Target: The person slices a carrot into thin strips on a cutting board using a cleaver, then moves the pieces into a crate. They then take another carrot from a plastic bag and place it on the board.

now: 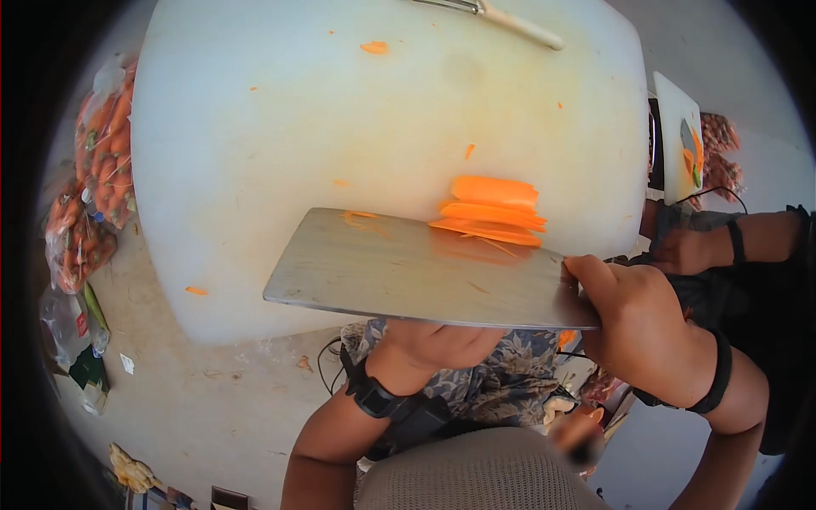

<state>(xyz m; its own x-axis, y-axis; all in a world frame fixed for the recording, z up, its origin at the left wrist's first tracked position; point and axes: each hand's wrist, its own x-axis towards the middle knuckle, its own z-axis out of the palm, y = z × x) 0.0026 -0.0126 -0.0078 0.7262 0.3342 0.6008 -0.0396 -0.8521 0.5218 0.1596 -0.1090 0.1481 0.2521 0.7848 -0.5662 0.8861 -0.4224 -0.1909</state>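
Observation:
A wide cleaver lies flat-side up over the near edge of the white cutting board. My right hand is closed around its handle end, with the thumb or a finger at the blade's corner. Just beyond the blade, a stack of orange carrot slices rests on the board. My left hand is below the blade's near edge, partly covered by it; its fingers are mostly hidden. Small carrot scraps are scattered over the board.
A peeler lies at the board's far edge. Bags of carrots are on the floor at left. Another person's arm is at right, near a second board with a knife and carrot pieces. Another bag sits beyond it.

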